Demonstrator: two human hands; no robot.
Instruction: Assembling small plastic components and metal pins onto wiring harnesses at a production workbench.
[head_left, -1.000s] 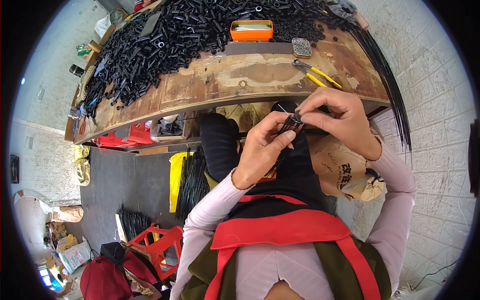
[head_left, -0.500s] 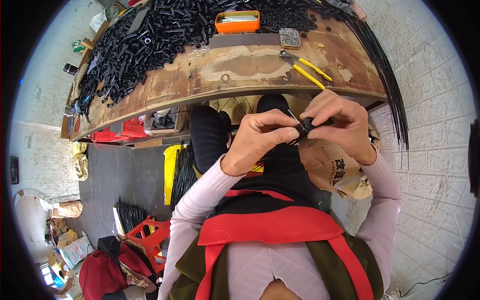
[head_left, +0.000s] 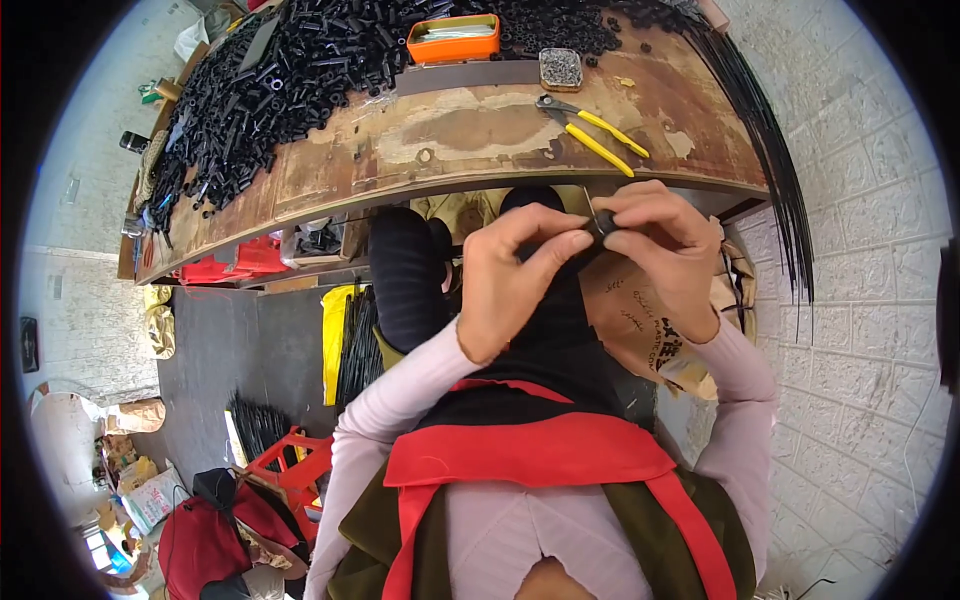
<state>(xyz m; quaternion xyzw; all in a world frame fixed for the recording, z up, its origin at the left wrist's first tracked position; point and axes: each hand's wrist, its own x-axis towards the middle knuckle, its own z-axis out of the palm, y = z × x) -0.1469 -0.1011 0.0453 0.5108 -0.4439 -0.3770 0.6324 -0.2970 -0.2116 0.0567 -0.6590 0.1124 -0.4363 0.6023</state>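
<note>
Just past the table's near edge, both hands meet over my lap. My right hand (head_left: 668,240) pinches a small round black part (head_left: 605,224) between thumb and fingertips. From the left, my left hand (head_left: 508,268) closes thumb and forefinger against the same spot; what lies in its pinch is too small to make out. A thin pale rod (head_left: 587,200) sticks up between the two sets of fingertips. Beyond my right hand, cutting pliers (head_left: 598,135) with yellow handles lie on the wooden table (head_left: 470,130).
A heap of short black tubes (head_left: 270,95) covers the table's left and back. Behind the pliers stand an orange box (head_left: 454,48) of pale strips and a clear box (head_left: 560,72) of small metal pieces. Long black strands (head_left: 770,150) hang off the right edge. A paper sack (head_left: 625,315) stands below.
Both hands have risen slightly toward the table edge and shifted left in the picture. Black strands seen under the left fingertips no longer show. The view has shifted slightly.
</note>
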